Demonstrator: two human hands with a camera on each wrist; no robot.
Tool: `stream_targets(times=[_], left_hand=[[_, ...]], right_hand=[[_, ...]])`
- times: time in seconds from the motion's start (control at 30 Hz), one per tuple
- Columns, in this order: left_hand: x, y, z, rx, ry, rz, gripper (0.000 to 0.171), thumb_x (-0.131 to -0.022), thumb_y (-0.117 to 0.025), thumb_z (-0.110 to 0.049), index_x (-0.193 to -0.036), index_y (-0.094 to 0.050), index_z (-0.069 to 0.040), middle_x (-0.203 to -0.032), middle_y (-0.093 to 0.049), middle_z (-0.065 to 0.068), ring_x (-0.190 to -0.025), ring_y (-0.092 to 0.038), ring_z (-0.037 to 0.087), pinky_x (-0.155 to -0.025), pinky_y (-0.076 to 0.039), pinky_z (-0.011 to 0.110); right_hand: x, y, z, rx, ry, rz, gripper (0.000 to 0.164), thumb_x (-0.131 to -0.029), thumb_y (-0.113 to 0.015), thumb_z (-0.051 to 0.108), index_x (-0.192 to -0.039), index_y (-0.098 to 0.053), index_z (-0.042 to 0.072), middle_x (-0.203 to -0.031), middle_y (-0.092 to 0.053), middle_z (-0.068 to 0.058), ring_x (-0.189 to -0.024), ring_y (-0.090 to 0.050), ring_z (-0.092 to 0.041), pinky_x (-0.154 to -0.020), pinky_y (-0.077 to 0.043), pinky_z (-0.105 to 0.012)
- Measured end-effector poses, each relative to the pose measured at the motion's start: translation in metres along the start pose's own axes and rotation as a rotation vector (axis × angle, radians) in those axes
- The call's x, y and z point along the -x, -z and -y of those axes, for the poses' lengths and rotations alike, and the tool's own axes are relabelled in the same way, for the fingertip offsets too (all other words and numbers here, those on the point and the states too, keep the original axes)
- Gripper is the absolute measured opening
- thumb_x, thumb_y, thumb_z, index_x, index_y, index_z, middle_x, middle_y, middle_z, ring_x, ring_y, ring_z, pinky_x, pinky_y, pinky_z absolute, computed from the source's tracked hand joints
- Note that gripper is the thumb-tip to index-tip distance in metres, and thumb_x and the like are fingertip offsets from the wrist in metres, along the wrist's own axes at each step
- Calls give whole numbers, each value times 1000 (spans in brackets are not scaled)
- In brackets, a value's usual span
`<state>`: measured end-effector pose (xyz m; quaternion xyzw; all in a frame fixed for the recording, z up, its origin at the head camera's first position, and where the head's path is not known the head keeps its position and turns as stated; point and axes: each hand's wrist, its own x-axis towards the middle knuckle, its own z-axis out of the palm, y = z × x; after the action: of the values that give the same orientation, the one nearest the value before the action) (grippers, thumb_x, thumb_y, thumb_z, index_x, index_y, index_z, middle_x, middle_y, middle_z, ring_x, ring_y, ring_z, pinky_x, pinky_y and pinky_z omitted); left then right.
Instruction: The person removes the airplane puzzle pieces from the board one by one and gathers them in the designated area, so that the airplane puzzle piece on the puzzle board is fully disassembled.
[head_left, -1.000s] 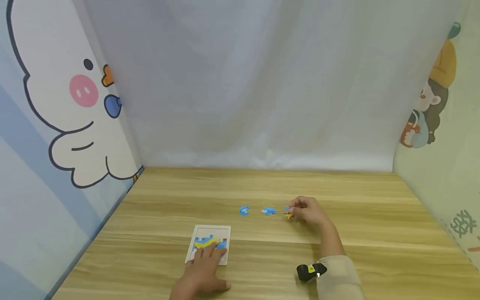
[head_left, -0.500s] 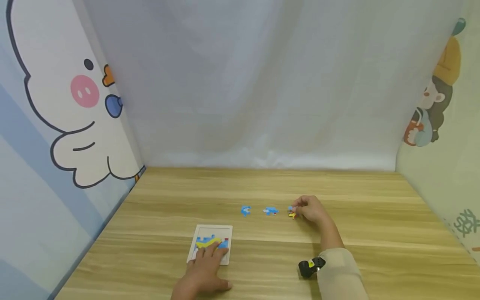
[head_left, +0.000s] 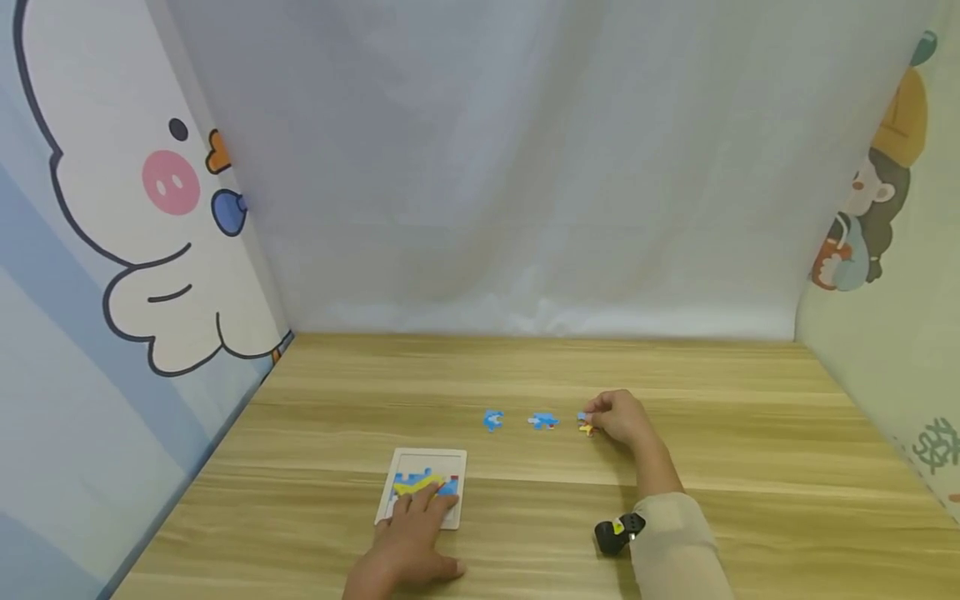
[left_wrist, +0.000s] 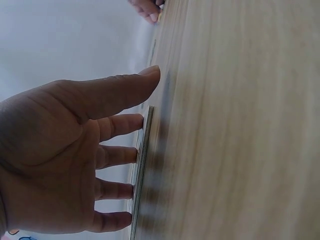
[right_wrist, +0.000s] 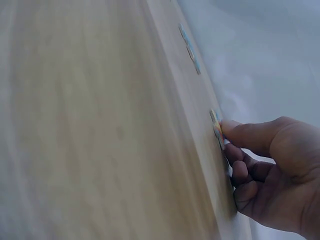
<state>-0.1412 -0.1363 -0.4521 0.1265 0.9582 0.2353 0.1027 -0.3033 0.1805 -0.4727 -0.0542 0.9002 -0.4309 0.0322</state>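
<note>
My left hand (head_left: 415, 533) rests its straight, spread fingers on the puzzle board (head_left: 460, 467), a white-rimmed square with blue and yellow pieces fitted in its lower part. In the left wrist view, the fingertips (left_wrist: 131, 156) press on the board near its edge. Farther right, my right hand (head_left: 621, 419) pinches a blue, yellow and red puzzle piece (head_left: 584, 427) at the table surface. From the right wrist, the thumb lies against this puzzle piece (right_wrist: 216, 124), and the other fingers curl below it. The hand hides part of the piece.
Two loose blue puzzle pieces lie in a row left of the right hand: one (head_left: 492, 419) nearer the board, another (head_left: 543, 421) in between. The wooden table (head_left: 337, 392) ends at a pale curtain (head_left: 525, 208). A black wrist camera (head_left: 618, 533) sits at the right cuff.
The head view has shifted slightly. The right hand stays at the same puzzle piece with only a small adjustment. The left hand keeps its place on the board.
</note>
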Motion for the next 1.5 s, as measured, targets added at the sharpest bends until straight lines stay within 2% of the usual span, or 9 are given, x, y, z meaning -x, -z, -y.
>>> stream_targets(times=[0.2, 0.3, 0.53, 0.67, 0.93, 1.07, 1.23, 1.37, 1.5], left_hand=[[-1, 1, 0, -6, -2, -26, 72, -67, -80, -35, -128, -51, -9, -138, -37, 19, -120, -30, 48, -81, -29, 73], [-1, 0, 2, -4, -3, -48, 71, -67, -80, -35, -127, -53, -10, -137, -38, 18, -119, -31, 47, -80, -30, 71], [-1, -3, 7, 55, -22, -123, 63, -71, -76, -34, -124, -55, -6, -134, -41, 21, -118, -34, 51, -81, -27, 74], [0, -3, 8, 76, -31, -161, 59, -74, -75, -32, -122, -56, -5, -133, -42, 22, -119, -34, 50, -81, -27, 74], [8, -4, 5, 30, 6, -137, 55, -74, -76, -32, -118, -58, -4, -131, -43, 24, -117, -35, 51, -80, -30, 73], [11, -2, 9, 4, 42, -148, 55, -73, -77, -33, -118, -59, -7, -132, -43, 23, -118, -35, 51, -79, -31, 73], [14, 1, 12, -3, 64, -155, 54, -73, -77, -34, -118, -59, -10, -133, -42, 22, -119, -34, 50, -80, -31, 72], [16, 0, 15, 6, 95, -150, 55, -73, -77, -33, -119, -59, -10, -134, -41, 24, -119, -33, 52, -82, -30, 72], [17, 0, 20, 15, 134, -134, 58, -72, -78, -33, -120, -59, -9, -135, -39, 26, -120, -31, 52, -84, -28, 72]], right_hand=[[0, 0, 3, 7, -25, 17, 8, -84, -65, 3, -92, -65, 0, -83, -62, -5, -84, -55, -24, -79, -44, -41], [2, 0, 2, 4, -2, 4, 11, -85, -64, 3, -94, -64, -2, -84, -63, -6, -84, -56, -24, -79, -44, -42], [22, 4, 6, -69, -3, -19, 25, -90, -59, 10, -109, -59, -6, -99, -62, -15, -95, -56, -34, -84, -44, -49], [30, 7, 8, -76, 12, -36, 25, -91, -58, 12, -110, -59, -5, -98, -61, -14, -94, -54, -31, -81, -45, -46], [48, 7, 15, -54, 70, -46, 21, -89, -62, 14, -104, -63, -2, -87, -62, -5, -79, -56, -20, -65, -46, -31], [51, 5, 20, -68, 104, -69, 21, -88, -63, 12, -103, -64, -2, -85, -62, -5, -76, -56, -19, -63, -46, -31], [56, 0, 29, -121, 120, -42, 23, -88, -63, 12, -106, -62, -3, -91, -61, -8, -78, -54, -21, -65, -47, -31], [58, -4, 32, -105, 153, -25, 25, -88, -63, 10, -109, -61, -4, -95, -61, -10, -82, -54, -22, -68, -48, -32], [58, -9, 34, -69, 217, -31, 24, -86, -66, 10, -106, -63, -3, -91, -61, -7, -80, -53, -21, -66, -47, -32]])
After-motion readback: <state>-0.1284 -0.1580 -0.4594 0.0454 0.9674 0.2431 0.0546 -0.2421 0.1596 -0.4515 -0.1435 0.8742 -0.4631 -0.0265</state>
